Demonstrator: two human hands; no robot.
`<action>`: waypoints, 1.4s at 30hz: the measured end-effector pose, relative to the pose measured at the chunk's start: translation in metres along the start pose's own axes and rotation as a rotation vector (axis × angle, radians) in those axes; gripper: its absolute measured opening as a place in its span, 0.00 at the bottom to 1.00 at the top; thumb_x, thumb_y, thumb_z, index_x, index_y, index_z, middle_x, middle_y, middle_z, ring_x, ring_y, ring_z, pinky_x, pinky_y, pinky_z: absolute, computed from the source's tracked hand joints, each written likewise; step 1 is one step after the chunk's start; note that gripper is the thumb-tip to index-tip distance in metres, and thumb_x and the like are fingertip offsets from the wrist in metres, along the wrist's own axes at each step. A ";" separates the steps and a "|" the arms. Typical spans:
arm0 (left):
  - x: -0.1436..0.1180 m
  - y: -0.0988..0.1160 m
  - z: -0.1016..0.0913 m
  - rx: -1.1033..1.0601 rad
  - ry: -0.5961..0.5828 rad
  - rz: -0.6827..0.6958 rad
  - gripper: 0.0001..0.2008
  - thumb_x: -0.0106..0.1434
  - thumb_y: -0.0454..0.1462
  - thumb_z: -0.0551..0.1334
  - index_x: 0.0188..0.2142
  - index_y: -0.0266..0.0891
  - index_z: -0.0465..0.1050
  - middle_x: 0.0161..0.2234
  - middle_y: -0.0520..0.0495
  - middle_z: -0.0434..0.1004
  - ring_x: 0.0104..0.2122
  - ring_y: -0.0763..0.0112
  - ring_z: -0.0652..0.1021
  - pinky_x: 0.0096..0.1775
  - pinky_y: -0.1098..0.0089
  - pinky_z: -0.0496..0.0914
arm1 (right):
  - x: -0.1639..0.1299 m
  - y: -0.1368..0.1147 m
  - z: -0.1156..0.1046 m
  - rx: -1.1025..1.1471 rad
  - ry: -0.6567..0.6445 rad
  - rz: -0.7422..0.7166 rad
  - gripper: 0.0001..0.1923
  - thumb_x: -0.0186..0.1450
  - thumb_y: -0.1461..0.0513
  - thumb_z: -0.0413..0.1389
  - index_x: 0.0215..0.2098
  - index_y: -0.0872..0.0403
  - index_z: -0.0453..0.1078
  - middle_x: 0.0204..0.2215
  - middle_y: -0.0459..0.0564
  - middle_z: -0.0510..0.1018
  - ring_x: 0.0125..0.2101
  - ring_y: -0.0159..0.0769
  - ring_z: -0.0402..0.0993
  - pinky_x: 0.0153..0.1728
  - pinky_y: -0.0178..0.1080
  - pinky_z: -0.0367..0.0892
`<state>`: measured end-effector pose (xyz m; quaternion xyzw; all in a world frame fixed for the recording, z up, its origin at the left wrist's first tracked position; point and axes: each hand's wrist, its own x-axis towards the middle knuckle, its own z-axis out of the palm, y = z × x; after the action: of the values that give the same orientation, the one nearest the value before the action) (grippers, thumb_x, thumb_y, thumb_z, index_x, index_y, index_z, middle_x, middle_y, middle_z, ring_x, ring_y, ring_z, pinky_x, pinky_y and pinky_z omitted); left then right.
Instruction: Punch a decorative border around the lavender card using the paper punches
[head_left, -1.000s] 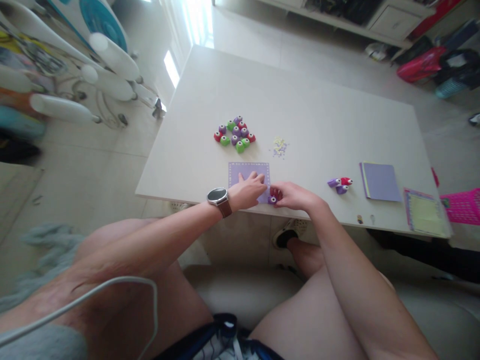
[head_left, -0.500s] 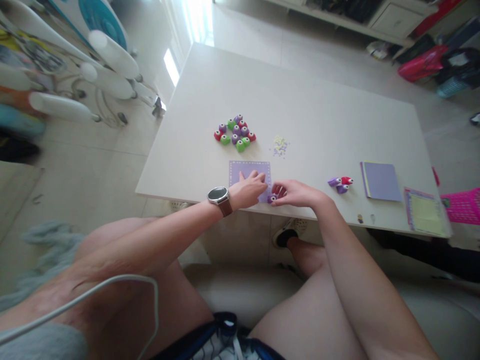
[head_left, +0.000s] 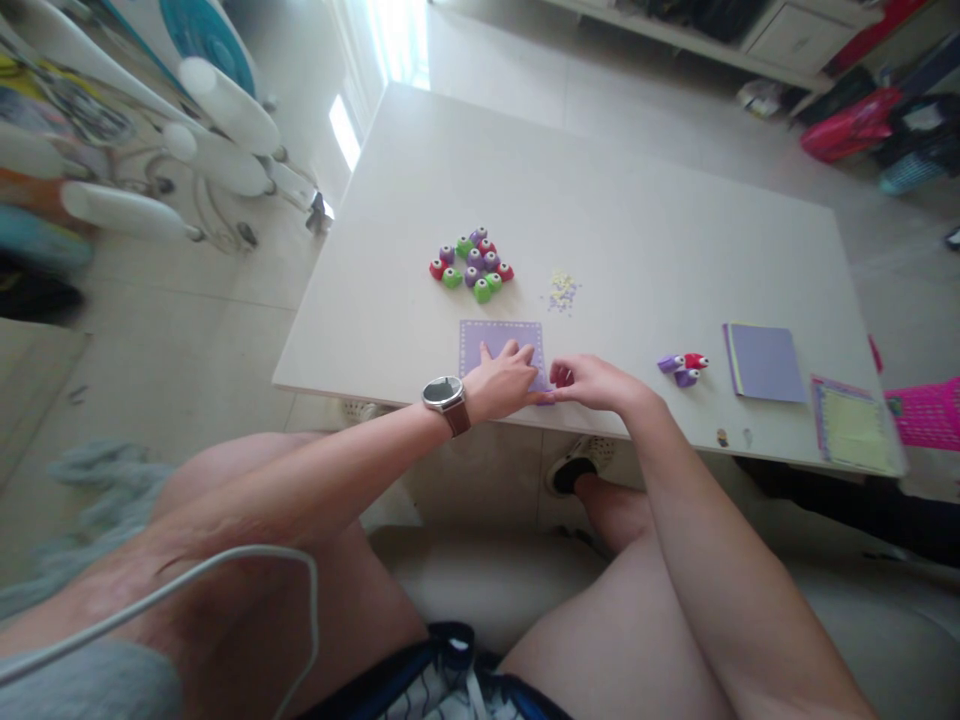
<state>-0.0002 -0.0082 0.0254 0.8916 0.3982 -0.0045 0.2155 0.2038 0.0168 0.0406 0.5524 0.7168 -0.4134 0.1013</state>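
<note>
A purple sheet of paper [head_left: 480, 345], with a row of small punched holes along its edges, lies near the table's front edge. My left hand [head_left: 506, 380] rests on it with fingers spread; its thumb reaches the lower right corner. At that corner my right hand [head_left: 589, 382] is closed, fingers curled and fingertips close to the left thumb. Between them is a purple craft punch [head_left: 546, 400], mostly hidden by the fingers. Beyond the sheet stand several red, green and purple craft punches [head_left: 474, 262]. Punched-out paper bits [head_left: 562, 291] are heaped to their right.
On the right lie a few more punches [head_left: 685, 369], a stack of coloured paper [head_left: 769, 362] and a yellow sheet with a decorated border [head_left: 859, 425]. Two small items [head_left: 722, 437] sit by the front edge of the white table [head_left: 637, 230]. A white cable [head_left: 225, 556] crosses my left arm.
My left thumb has stretched out to the right, over the corner where the purple punch showed before. My right hand has shifted slightly, and the punch is now mostly covered.
</note>
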 end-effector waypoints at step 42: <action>-0.002 0.000 0.001 0.103 -0.042 -0.007 0.20 0.64 0.27 0.52 0.52 0.38 0.73 0.57 0.34 0.65 0.56 0.48 0.66 0.56 0.29 0.68 | -0.010 -0.015 -0.001 -0.333 0.055 0.100 0.10 0.60 0.65 0.63 0.41 0.52 0.77 0.42 0.52 0.84 0.40 0.39 0.78 0.38 0.35 0.67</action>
<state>-0.0015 -0.0105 0.0246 0.8999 0.3958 -0.0442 0.1776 0.1943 0.0097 0.0539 0.5741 0.7493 -0.2682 0.1923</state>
